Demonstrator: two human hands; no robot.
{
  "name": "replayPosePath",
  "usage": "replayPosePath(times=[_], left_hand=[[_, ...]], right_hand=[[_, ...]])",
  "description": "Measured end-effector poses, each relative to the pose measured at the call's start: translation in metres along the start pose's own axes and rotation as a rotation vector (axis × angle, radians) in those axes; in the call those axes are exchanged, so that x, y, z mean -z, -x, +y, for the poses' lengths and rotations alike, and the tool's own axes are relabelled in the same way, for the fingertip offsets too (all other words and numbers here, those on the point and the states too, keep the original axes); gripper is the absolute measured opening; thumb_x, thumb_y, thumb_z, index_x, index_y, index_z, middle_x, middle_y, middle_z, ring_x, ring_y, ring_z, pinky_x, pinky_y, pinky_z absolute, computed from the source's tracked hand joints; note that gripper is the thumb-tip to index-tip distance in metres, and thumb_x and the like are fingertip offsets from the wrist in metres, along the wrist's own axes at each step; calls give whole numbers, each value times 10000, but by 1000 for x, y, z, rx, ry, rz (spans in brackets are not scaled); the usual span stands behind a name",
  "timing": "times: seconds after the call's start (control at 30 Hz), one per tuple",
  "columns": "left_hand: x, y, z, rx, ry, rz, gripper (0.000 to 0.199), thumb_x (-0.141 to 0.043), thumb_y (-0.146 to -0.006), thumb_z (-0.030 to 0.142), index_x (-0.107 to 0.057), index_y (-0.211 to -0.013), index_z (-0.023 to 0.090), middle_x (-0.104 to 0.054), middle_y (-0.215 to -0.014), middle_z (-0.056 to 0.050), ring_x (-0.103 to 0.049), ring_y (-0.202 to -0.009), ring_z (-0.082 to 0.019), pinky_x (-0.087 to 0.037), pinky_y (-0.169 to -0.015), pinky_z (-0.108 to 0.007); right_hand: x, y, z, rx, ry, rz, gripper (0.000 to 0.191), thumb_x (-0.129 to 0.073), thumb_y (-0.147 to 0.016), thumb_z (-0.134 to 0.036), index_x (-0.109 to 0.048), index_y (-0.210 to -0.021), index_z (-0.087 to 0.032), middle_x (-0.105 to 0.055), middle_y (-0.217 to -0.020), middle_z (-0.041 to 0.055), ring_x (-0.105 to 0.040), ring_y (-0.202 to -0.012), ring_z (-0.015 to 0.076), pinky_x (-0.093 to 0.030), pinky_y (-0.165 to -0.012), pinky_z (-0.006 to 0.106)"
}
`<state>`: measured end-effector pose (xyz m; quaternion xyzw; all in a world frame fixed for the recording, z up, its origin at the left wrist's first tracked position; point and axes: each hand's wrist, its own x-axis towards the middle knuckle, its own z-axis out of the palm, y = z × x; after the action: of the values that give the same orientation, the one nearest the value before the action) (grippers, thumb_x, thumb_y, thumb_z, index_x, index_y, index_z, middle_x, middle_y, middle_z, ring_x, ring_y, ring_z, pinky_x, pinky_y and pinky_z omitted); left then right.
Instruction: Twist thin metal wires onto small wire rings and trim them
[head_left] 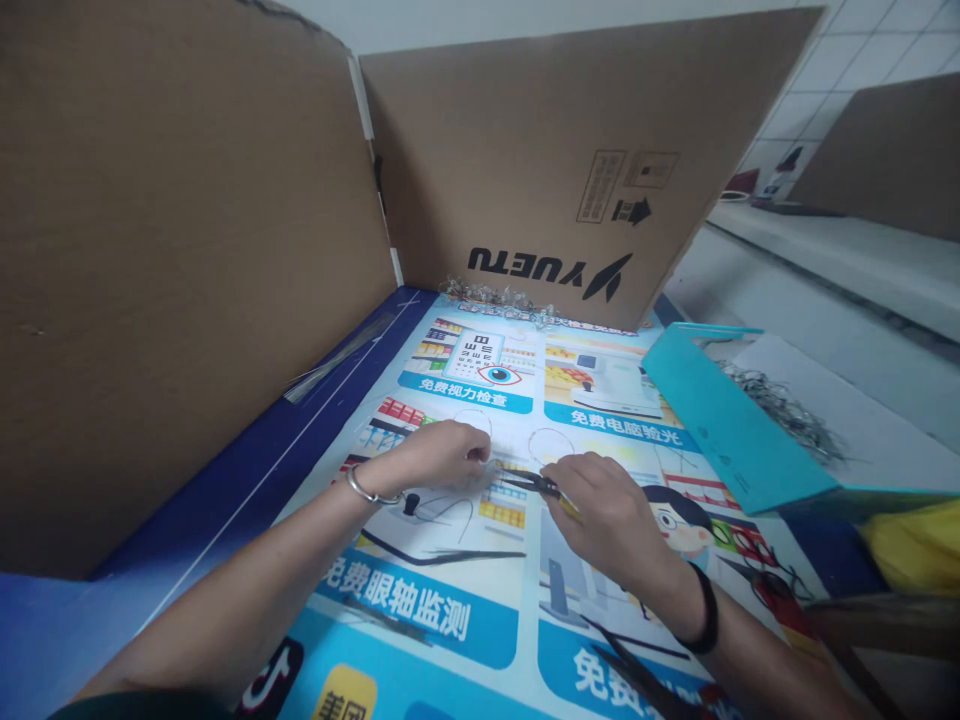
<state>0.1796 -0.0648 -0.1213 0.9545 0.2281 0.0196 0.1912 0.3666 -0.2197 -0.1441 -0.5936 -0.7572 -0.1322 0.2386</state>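
In the head view my right hand (611,515) is wrapped round a pair of pliers (529,481) with dark jaws and yellow handles. The jaws point left, at the fingertips of my left hand (446,455). That hand is closed in a pinch on a small, pale, wiry piece (491,472), too small to name. Whether the jaws grip it, I cannot tell. Thin wire curves across the mat below my left hand. Nearer me lies a dark, slim, pointed tool (480,555).
Cardboard walls (517,150) stand at the left and back. Silvery wire bits (502,296) lie along the back wall. More wire (784,400) fills a turquoise box (705,420) at right. Dark-bladed scissors (630,670) lie at bottom right, on the printed mat (499,625).
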Motion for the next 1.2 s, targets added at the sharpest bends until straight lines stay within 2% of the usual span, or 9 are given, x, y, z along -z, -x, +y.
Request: replayPosePath(times=[0.1, 0.23, 0.33, 0.5, 0.73, 0.9, 1.07, 1.2], left_hand=[[6, 6, 3, -15, -61, 4, 130, -523, -722, 180, -641, -774, 197, -668, -771, -29, -570, -677, -166, -328, -549, -238], [7, 19, 11, -49, -173, -72, 180, -469, -738, 160, -640, -693, 191, -664, -691, -40, -559, -593, -167, -317, -514, -250], [0, 30, 14, -15, -310, -97, 200, -457, -756, 180, -641, -678, 169, -664, -680, -81, -573, -569, -190, -336, -500, -262], [-17, 44, 16, 6, -453, -63, 191, -459, -775, 174, -643, -739, 139, -666, -711, -125, -602, -581, -225, -393, -507, -289], [-29, 49, 18, 6, -444, -16, 222, -421, -794, 117, -639, -767, 145, -671, -734, -114, -607, -598, -208, -401, -504, -281], [-29, 48, 17, -15, -473, -33, 198, -435, -772, 121, -633, -761, 130, -672, -732, -122, -618, -593, -227, -403, -495, -289], [-30, 47, 15, -31, -438, 4, 183, -444, -747, 133, -624, -775, 143, -666, -712, -108, -610, -583, -207, -396, -489, -270], [-21, 48, 18, 1, -350, 26, 160, -438, -752, 142, -598, -763, 152, -659, -737, -98, -601, -603, -198, -384, -500, -265]], right_hand=[[0, 0, 1, 1, 5, -2, 175, -521, -791, -127, -622, -931, -154, -650, -864, 81, -564, -859, 225, -416, -767, 356], [1, 0, 2, -3, 6, -2, 166, -525, -792, -136, -622, -925, -156, -653, -870, 80, -562, -853, 225, -417, -766, 358], [2, -1, 3, -8, 7, 2, 170, -519, -791, -133, -621, -924, -157, -653, -873, 83, -562, -855, 225, -421, -767, 361], [2, -1, 3, -17, -1, 2, 175, -517, -792, -136, -624, -930, -152, -654, -877, 87, -564, -855, 227, -427, -770, 366], [0, 0, 3, -6, 4, 19, 183, -527, -789, -141, -628, -942, -145, -654, -882, 92, -573, -862, 231, -433, -764, 366], [0, 0, 2, 3, -3, 27, 179, -527, -794, -143, -626, -943, -141, -659, -884, 94, -574, -853, 228, -435, -760, 361], [-1, 0, 2, 6, 3, 19, 190, -527, -788, -142, -623, -951, -155, -661, -891, 88, -577, -861, 222, -435, -767, 355], [-1, 0, 3, -1, -1, 3, 189, -536, -783, -146, -625, -949, -157, -659, -879, 85, -577, -849, 220, -438, -761, 354]])
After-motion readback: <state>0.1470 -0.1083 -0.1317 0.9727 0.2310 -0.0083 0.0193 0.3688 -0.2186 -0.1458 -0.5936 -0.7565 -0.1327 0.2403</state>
